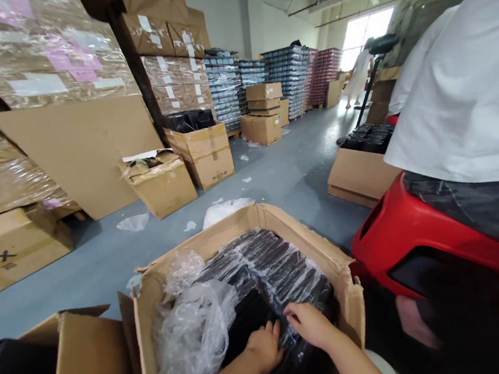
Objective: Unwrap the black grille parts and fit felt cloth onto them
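Both hands are inside an open cardboard box (300,226) packed with rows of black items in clear plastic bags (261,257). My left hand (266,346) lies on the black items near the middle, its fingers stretched forward and slightly apart. Just to its right, my right hand (308,322) has bent fingers drawn together at the edge of a bagged black item (300,348). What the bagged items are cannot be made out. Crumpled clear plastic bags (193,330) fill the box's left side.
Another open box (89,358) with black contents stands at left. A person in a white shirt (456,82) sits on a red seat (414,223) at right, beside a box of black items (367,139). Cartons (206,156) and wrapped stacks (286,76) stand beyond; plastic scraps (134,223) litter the floor.
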`<move>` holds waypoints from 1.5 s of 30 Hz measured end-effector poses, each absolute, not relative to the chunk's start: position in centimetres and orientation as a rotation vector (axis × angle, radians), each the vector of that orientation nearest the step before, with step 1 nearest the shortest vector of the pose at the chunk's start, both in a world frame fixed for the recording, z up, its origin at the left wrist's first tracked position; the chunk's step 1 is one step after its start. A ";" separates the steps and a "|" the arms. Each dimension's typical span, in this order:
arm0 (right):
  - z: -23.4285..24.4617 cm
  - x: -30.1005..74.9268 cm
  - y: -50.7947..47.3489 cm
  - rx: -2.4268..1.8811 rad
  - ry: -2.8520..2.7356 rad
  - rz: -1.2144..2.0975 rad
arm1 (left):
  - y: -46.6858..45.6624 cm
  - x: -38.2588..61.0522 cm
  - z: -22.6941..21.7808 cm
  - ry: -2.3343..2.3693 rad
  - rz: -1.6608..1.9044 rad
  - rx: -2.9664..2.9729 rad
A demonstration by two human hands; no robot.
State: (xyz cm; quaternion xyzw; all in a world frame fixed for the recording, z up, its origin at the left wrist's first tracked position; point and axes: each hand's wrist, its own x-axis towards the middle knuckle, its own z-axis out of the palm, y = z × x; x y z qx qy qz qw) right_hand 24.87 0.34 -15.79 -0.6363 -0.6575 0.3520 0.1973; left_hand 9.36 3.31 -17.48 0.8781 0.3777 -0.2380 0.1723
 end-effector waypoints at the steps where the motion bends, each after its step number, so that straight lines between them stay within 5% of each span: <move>1: -15.9 24.9 0.2 -1.778 -1.847 0.986 | 3.5 9.9 -17.5 1.042 -0.666 2.525; 21: -17.3 26.3 0.2 -1.852 -1.810 0.997 | 2.6 10.5 -13.5 1.283 -0.714 2.516; 40: -15.4 20.1 0.9 -1.619 -2.485 1.238 | 3.6 5.6 -7.4 1.790 -0.523 2.194; 45: -16.3 20.6 1.3 -1.572 -2.146 1.325 | 4.4 5.0 -5.3 1.861 -0.410 2.206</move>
